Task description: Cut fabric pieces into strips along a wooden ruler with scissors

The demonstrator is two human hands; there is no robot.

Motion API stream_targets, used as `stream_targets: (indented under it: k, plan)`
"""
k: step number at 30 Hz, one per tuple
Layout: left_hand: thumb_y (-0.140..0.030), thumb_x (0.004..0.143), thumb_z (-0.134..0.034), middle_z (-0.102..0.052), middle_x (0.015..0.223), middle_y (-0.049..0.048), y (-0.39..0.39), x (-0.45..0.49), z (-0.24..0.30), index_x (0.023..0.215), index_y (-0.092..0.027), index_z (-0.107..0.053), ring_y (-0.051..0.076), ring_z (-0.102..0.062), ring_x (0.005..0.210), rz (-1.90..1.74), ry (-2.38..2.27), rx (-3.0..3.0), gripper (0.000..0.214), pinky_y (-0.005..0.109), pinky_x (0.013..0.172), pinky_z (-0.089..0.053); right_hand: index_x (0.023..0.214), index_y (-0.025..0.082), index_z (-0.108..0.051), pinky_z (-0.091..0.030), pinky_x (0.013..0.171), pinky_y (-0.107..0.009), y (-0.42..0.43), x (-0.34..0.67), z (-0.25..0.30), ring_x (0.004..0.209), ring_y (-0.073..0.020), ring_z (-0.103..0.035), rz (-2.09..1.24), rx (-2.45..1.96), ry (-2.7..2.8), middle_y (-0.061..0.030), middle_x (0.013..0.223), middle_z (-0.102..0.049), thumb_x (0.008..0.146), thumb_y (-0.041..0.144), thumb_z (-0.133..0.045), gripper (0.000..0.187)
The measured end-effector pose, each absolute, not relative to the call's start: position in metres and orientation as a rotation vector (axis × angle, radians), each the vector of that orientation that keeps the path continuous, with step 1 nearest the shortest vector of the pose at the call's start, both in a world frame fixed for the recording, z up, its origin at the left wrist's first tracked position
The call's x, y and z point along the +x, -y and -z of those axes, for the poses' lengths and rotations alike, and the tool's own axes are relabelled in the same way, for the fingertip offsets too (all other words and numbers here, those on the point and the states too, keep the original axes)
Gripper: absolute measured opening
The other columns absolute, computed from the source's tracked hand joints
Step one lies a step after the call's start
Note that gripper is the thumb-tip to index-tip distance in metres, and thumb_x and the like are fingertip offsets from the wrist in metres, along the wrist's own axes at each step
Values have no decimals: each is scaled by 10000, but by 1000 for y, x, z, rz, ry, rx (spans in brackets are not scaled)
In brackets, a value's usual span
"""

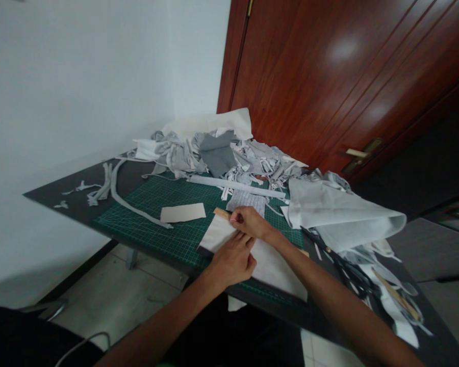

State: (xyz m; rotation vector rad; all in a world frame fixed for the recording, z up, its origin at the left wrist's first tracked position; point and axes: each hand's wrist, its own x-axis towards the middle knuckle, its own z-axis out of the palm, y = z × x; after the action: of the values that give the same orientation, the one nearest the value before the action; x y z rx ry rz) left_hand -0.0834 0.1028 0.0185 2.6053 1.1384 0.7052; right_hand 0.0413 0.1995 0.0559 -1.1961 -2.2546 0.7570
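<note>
White fabric (270, 266) x1; ruler (221, 213) x1; left hand (233, 261) flat; right hand (251, 222) grip pinched

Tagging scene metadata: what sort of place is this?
Probably a small sewing or fabric-cutting workroom: a green gridded cutting mat on a dark table, a heap of grey and white fabric scraps behind it, and black scissors at the right.

The light is soft and even, with no hard shadows. The wall (61, 102) is very bright, almost washed out. Two pale glare spots sit on the door (344, 51). Under the left hand (233, 262) only a weak shadow lies on the cloth (279, 270). Straight lines bend near the edges. The scissors (352, 275) at lower right are smeared, and the bottom is dark.
</note>
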Motion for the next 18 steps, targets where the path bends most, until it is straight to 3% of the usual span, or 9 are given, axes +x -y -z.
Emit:
stream_targets:
  k: [18]
  plan:
    - [-243,890,-528,-541,1520,212,-103,-83,-15,1462,-50,-513,323,-474,1449,-648,-1139,2587,604,472,1235,-350,679,169,-678,-421,558,-200,-216,40,-45,575,-100,-549,-962,-1183,2175,39,625,-643,729,123,-653,73]
